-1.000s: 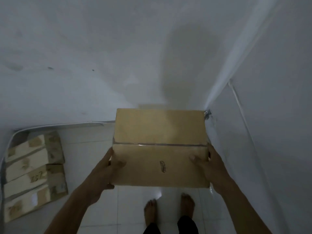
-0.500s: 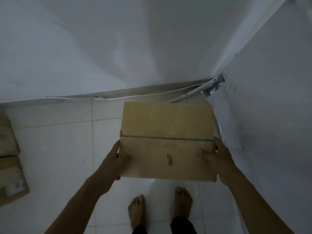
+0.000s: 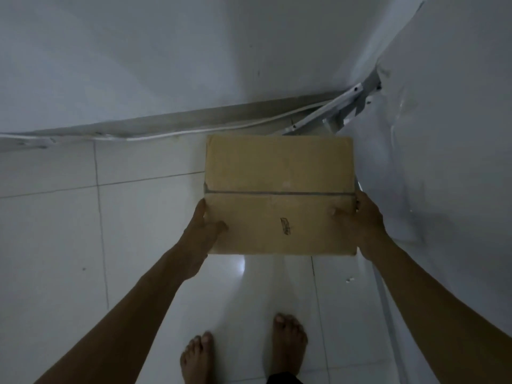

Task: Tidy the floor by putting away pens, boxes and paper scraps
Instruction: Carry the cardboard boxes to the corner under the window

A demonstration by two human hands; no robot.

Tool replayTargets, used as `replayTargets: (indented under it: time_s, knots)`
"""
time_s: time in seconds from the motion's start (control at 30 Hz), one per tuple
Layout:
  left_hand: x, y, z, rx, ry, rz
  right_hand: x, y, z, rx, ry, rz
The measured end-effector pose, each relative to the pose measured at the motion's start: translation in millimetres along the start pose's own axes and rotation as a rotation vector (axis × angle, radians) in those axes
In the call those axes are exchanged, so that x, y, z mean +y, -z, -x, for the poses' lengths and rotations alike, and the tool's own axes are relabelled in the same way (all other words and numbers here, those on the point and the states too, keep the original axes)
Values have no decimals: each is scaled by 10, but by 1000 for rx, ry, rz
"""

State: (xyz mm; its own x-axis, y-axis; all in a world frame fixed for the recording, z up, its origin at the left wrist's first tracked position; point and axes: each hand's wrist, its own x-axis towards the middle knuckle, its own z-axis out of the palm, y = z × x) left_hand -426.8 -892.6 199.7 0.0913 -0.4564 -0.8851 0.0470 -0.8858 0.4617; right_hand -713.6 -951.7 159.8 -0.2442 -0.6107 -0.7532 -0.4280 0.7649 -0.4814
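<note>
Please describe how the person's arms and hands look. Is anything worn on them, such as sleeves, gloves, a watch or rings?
Both forearms are bare as far as the picture shows: no sleeves reach into view. The left hand and the right hand wear no gloves. No watch, bracelet or ring can be seen, though the light is dim and most fingers are hidden.

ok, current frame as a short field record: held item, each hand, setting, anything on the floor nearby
held item: cardboard box, closed, taped seam across the top, small pen scribble on the near flap
left hand: grip on the box's left edge, thumb on top
right hand: grip on the box's right edge, thumb on top
setting: white tiled floor at a wall corner
floor items: white cable along the wall base
person: bare feet below the box
</note>
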Motion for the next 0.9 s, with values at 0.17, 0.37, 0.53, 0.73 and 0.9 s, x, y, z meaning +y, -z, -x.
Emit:
replayTargets:
  time_s: [0.17,0.37,0.53,0.73,0.9]
  knots:
    - [-5,-163,-233,-18,-3,58,51,57,-228,30,36,-14]
    - [-137,-276,-332,-54,2,62,71,78,-381,124,146,55]
    - [-156,-286,-354,-60,13,72,43,76,-388,143,181,139]
    - [-127,-260,-345,-45,24,69,-59,129,-398,156,156,151]
    - [11,-252,-315,164,6,6,-193,39,-275,187,192,116]
